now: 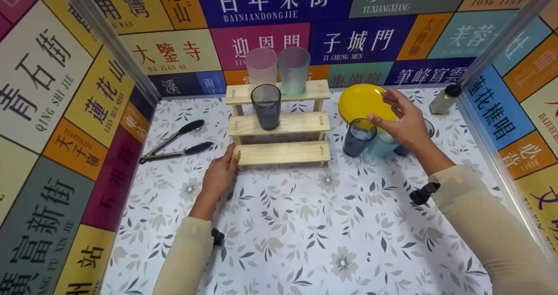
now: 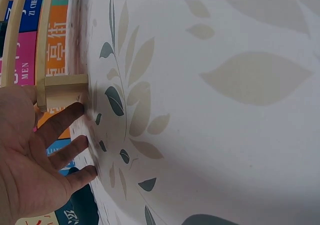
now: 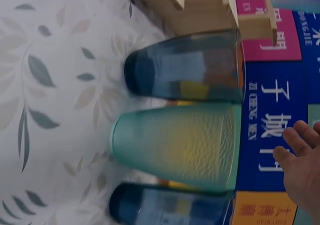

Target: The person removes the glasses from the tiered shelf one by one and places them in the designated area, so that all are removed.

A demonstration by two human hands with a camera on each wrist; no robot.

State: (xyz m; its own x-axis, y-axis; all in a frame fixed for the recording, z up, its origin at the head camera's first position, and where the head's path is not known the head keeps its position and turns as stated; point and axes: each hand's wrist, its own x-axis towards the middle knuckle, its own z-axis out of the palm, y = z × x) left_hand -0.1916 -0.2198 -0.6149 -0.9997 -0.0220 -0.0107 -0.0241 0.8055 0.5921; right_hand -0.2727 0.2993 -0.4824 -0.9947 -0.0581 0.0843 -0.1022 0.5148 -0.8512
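A three-step wooden stand [image 1: 279, 153] stands on the patterned cloth. My left hand [image 1: 220, 171] touches the left end of its lowest step, fingers spread fairly straight in the left wrist view; the thumb is partly hidden. A dark tumbler [image 1: 267, 107] stands on the middle step. On the top step are a pinkish tumbler [image 1: 261, 64] and a pale green tumbler [image 1: 294, 70]. My right hand [image 1: 405, 118] hovers, fingers apart and holding nothing, over a row of three tumblers: a dark one [image 3: 185, 67], a green textured one [image 3: 175, 145] and another dark one [image 3: 170, 205].
Behind the row lies a yellow plate [image 1: 359, 101]. Black-tipped tongs [image 1: 174, 142] lie spread left of the stand. A small bottle with a black cap [image 1: 444, 100] stands at the back right. Printed panels [image 1: 261, 20] wall the table at the back and sides.
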